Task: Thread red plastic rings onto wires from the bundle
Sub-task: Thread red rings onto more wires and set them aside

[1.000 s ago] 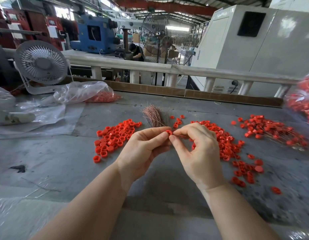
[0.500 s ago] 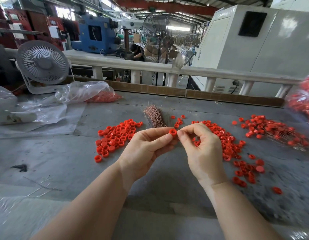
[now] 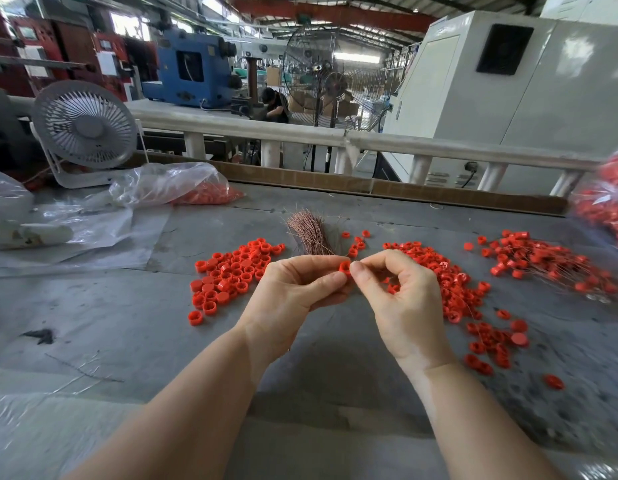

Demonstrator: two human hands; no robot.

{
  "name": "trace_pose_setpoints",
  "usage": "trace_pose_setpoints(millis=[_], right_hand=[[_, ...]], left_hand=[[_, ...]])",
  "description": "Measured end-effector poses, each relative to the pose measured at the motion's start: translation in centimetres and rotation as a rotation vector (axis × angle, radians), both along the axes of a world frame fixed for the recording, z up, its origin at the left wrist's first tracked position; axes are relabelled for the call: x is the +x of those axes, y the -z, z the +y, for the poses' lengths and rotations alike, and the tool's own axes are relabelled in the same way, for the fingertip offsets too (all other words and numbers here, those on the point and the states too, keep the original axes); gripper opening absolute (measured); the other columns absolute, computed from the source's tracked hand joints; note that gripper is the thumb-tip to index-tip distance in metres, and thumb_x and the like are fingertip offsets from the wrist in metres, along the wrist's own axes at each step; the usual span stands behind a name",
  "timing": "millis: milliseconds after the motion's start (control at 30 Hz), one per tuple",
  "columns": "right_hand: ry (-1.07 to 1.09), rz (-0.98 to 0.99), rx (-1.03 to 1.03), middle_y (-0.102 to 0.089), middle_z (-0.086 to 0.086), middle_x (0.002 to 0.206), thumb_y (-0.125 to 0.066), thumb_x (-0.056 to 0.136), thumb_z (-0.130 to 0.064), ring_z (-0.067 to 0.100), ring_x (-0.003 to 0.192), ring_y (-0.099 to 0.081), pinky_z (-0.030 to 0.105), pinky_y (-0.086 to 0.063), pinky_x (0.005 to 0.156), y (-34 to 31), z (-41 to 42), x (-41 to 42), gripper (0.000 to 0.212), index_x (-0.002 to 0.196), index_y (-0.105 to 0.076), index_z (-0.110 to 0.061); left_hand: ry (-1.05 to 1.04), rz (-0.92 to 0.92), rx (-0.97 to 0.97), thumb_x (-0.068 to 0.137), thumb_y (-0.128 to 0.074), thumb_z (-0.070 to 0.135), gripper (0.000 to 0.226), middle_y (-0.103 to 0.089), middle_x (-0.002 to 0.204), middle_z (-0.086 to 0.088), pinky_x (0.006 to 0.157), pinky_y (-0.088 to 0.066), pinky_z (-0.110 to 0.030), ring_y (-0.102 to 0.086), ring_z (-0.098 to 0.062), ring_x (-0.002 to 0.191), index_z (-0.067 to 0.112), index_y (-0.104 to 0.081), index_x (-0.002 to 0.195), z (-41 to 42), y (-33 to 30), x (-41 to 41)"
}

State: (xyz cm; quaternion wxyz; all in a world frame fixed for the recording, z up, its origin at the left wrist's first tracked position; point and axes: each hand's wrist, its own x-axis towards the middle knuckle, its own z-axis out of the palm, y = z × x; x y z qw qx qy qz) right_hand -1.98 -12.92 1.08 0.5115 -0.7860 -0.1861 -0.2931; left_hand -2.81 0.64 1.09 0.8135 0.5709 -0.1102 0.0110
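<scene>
My left hand [image 3: 297, 289] pinches one red ring [image 3: 344, 267] between thumb and forefinger above the grey table [image 3: 92, 306]. My right hand [image 3: 401, 299] meets it from the right, thumb and forefinger closed at the ring's edge on a thin wire too fine to see clearly. Just behind my hands lies the copper wire bundle [image 3: 309, 233], fanned at its far end. A pile of loose red rings [image 3: 231, 275] sits to the left, and a second, longer spread of rings [image 3: 453, 289] runs to the right. Rings strung on wires [image 3: 543, 265] lie at the far right.
A small white desk fan [image 3: 84, 129] stands at the back left. Beside it lie clear plastic bags, one holding red rings [image 3: 203, 195]. Another bag of red parts [image 3: 605, 206] sits at the right edge. A wooden strip [image 3: 404, 188] borders the table's far side.
My right hand has pulled back and opened its lower fingers, keeping its pinch at the ring. The ring in my left hand now shows clearly between both fingertips. Both hands rose slightly.
</scene>
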Motion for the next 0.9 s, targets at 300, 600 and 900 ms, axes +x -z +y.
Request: trace_pose_setpoints(millis=[300,600,900], right_hand=[[-0.051,0.069,0.051,-0.058,-0.011,0.057,-0.069,0.082,-0.010,0.003,0.057,-0.050,0.012,-0.037,0.059,0.01,-0.08,0.12,0.017,0.066,-0.065,-0.015],[-0.159,0.169,0.140,-0.058,-0.011,0.055,-0.062,0.076,-0.024,-0.001,0.057,-0.049,0.014,-0.039,0.058,-0.24,-0.07,0.15,0.015,0.062,-0.064,-0.017],[-0.170,0.151,0.191,-0.058,-0.010,0.052,-0.067,0.082,-0.005,-0.002,0.053,-0.049,0.010,-0.038,0.056,-0.18,-0.29,0.36,0.022,0.062,-0.065,-0.014]], left_hand=[[-0.090,-0.113,0.165,0.079,-0.063,-0.007,0.019,-0.073,0.074,-0.004,0.065,-0.054,-0.018,-0.069,-0.011,0.069,0.009,-0.070,0.087,0.16,-0.06,-0.10],[-0.184,-0.218,0.303,0.074,-0.067,-0.010,0.017,-0.070,0.066,0.004,0.061,-0.053,-0.016,-0.065,-0.005,0.062,0.005,-0.070,0.082,0.11,-0.14,0.16],[-0.146,-0.243,0.295,0.077,-0.065,-0.010,0.026,-0.072,0.073,0.003,0.067,-0.053,-0.015,-0.068,-0.007,0.070,0.007,-0.070,0.096,0.16,-0.17,-0.10]])
